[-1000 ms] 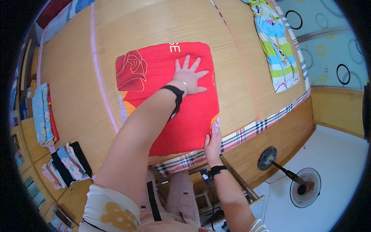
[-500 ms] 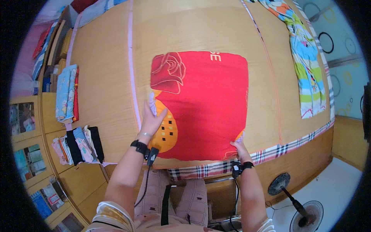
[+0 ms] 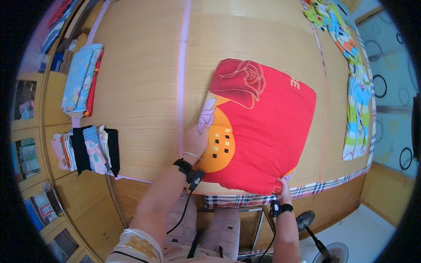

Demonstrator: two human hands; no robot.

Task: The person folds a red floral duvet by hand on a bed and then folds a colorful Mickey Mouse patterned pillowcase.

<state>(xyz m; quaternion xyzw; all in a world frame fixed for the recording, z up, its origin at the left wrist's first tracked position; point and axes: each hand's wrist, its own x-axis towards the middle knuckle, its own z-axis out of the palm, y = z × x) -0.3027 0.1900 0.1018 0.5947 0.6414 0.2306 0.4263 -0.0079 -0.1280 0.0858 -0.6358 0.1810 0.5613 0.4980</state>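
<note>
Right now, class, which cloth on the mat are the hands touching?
The red cloth with the rose: the left hand is at its left edge, the right hand at its near right corner. The blue cloth and green-striped cloth lie untouched.

In front of you, the bed [image 3: 335, 196] wears a tan mat [image 3: 140, 87] edged with plaid fabric [image 3: 241, 200]. On it lie your red rose-print cloth [image 3: 272, 131], folded blue printed cloth [image 3: 79, 83], folded clothes [image 3: 93, 151] and cartoon-print fabric [image 3: 357, 118].
</note>
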